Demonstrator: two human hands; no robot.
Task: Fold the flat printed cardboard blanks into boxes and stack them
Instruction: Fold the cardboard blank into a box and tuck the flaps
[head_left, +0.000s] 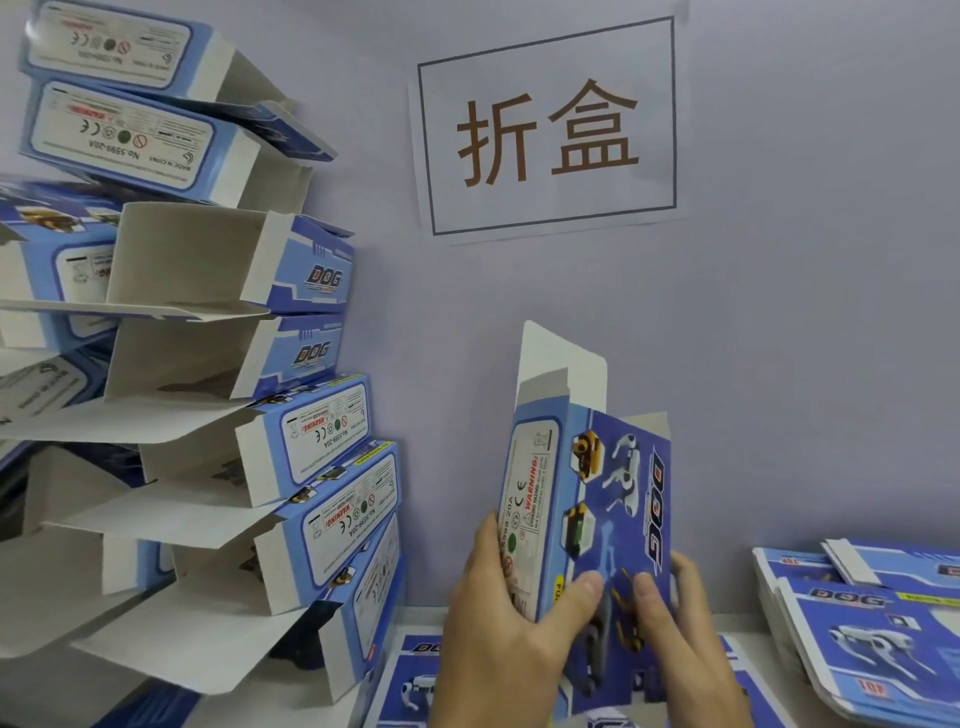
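On my left I see a tall leaning stack of folded boxes (291, 467), their open flaps facing me. At centre my left hand (498, 618) grips a half-formed box (597, 493) by its lower edge, thumb across the printed front; my right hand (675, 613) pinches the same box beside it. Flat blanks (862, 623) are piled on the table (748, 623) at right, below a wall sign (548, 130).
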